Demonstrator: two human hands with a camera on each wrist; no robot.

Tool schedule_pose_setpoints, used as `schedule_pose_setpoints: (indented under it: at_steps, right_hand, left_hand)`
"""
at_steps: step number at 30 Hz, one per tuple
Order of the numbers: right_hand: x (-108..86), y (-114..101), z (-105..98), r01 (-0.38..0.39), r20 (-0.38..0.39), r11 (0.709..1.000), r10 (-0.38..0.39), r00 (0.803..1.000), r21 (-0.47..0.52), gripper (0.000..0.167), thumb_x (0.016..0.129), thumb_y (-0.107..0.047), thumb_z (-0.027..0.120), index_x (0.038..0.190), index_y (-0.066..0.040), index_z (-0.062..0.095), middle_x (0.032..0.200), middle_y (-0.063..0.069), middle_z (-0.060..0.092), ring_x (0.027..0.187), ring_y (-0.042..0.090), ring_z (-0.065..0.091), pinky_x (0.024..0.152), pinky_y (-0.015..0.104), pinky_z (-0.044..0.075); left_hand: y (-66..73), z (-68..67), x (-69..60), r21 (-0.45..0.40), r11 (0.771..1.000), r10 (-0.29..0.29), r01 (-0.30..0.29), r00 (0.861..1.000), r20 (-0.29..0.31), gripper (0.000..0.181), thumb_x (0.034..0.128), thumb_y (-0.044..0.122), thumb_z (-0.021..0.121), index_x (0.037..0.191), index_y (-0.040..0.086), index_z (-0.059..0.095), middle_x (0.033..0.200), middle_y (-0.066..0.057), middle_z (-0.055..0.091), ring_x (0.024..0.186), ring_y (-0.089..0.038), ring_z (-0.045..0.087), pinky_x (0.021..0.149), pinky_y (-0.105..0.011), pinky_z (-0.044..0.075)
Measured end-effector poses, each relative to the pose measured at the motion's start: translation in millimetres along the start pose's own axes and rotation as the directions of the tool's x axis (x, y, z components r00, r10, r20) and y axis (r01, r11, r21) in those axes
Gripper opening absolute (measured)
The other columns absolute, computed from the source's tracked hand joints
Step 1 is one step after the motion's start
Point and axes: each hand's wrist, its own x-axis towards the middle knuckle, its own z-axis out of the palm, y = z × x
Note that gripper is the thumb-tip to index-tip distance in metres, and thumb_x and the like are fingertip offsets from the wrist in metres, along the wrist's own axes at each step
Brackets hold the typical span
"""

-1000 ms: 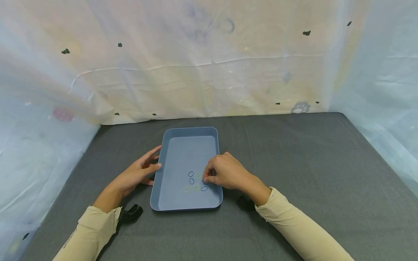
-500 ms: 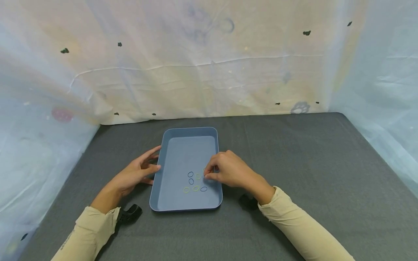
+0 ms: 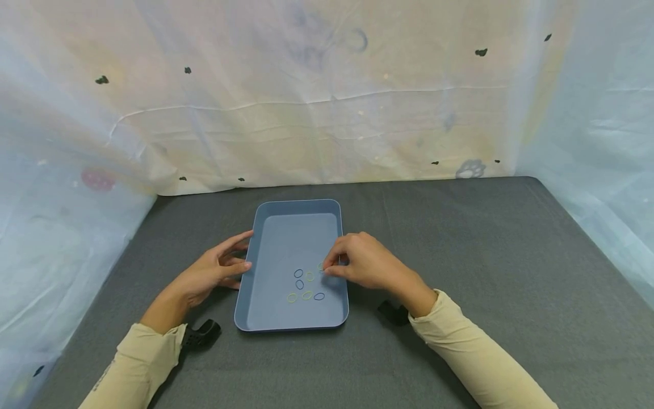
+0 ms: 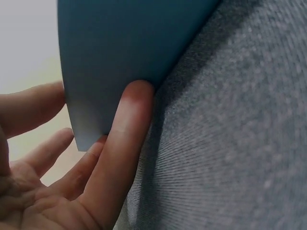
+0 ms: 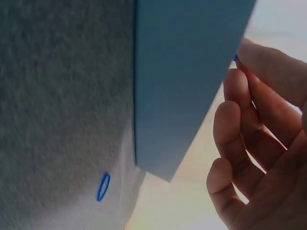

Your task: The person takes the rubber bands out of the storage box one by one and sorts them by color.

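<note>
A blue-grey tray (image 3: 293, 241) lies on the dark cloth in the head view. Thin blue rubber bands (image 3: 300, 284) and yellow-green rubber bands (image 3: 307, 295) are spread over its near right part. My left hand (image 3: 212, 272), fingers fairly straight and spread, touches the tray's left side; thumb and fingertips meet its outer wall (image 4: 103, 62). Over the tray's right rim reaches my right hand (image 3: 365, 261), thumb and index finger together. In the right wrist view a speck of blue rubber band (image 5: 235, 57) shows between those fingertips; most of it is hidden.
One blue loop (image 5: 103, 187) lies on the grey cloth (image 5: 62, 105) outside the tray in the right wrist view. A pale patterned curtain (image 3: 327, 130) hangs behind the table. Dark straps (image 3: 204, 334) sit at both wrists.
My right hand has moved slightly back and to the right, up from the bands, uncovering part of a yellow-green one. The left hand stays at the tray's side.
</note>
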Motion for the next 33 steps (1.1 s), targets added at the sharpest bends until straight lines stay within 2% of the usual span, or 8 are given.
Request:
schedule_pose_setpoints:
  at_steps: [5,7,14,19,22,33]
  right_hand:
    - [-1.3,2.4,-5.5,-0.012,-0.005,1.000,0.012,1.000,-0.010,0.005,0.085,-0.028,0.080,0.087,-0.023,0.078,0.089,-0.014,0.070,0.075,0.000,0.057,0.068,0.021,0.047]
    - [-1.7,3.2,-6.2,-0.017,-0.006,1.000,0.017,1.000,-0.016,0.004,0.086,-0.027,0.079,0.087,-0.024,0.078,0.089,-0.014,0.070,0.076,0.001,0.058,0.069,0.021,0.047]
    - [-3.3,4.8,-15.5,-0.037,-0.017,0.999,0.036,0.999,-0.010,0.004,0.087,-0.026,0.078,0.090,-0.023,0.079,0.089,-0.013,0.070,0.078,0.002,0.060,0.070,0.023,0.048]
    - [-6.1,7.6,-25.8,-0.085,-0.050,0.996,0.086,0.995,0.013,0.004,0.087,-0.024,0.078,0.090,-0.025,0.080,0.088,-0.014,0.070,0.079,0.005,0.060,0.072,0.026,0.048]
    - [-6.8,10.2,-28.8,-0.088,-0.053,0.996,0.089,0.995,0.013,0.004,0.087,-0.024,0.078,0.090,-0.025,0.080,0.089,-0.013,0.070,0.079,0.005,0.060,0.072,0.027,0.048]
    - [-9.3,23.0,-36.1,-0.140,-0.060,0.990,0.138,0.989,-0.021,0.004,0.086,-0.026,0.079,0.090,-0.024,0.079,0.090,-0.011,0.070,0.076,0.006,0.059,0.070,0.028,0.047]
  left_hand:
    - [1.4,-1.7,-1.4,-0.051,0.998,-0.025,0.025,1.000,0.011,0.072,0.1005,0.027,0.061,0.160,0.028,0.020,0.164,-0.020,0.014,0.142,-0.046,0.030,0.085,-0.045,0.056]
    - [2.4,-1.6,-2.1,-0.062,0.998,-0.028,0.028,1.000,0.013,0.071,0.1013,0.027,0.059,0.160,0.028,0.020,0.164,-0.019,0.014,0.143,-0.047,0.030,0.085,-0.045,0.056]
    - [3.6,0.2,-2.0,-0.049,0.999,-0.017,0.017,1.000,-0.003,0.067,0.1030,0.026,0.056,0.160,0.027,0.021,0.163,-0.020,0.017,0.140,-0.047,0.036,0.083,-0.046,0.057]
    - [4.3,0.6,-1.7,-0.041,0.999,-0.015,0.014,1.000,-0.010,0.066,0.1032,0.026,0.056,0.160,0.026,0.022,0.162,-0.020,0.019,0.133,-0.041,0.043,0.081,-0.045,0.058]
    - [4.9,1.0,-1.9,-0.039,0.999,-0.015,0.014,1.000,-0.012,0.065,0.1036,0.024,0.055,0.160,0.026,0.022,0.162,-0.020,0.020,0.130,-0.038,0.046,0.081,-0.045,0.058]
    - [7.7,3.9,-2.7,-0.029,0.999,-0.017,0.016,0.999,-0.028,0.063,0.1044,0.022,0.053,0.160,0.026,0.022,0.161,-0.020,0.021,0.128,-0.037,0.048,0.080,-0.045,0.058]
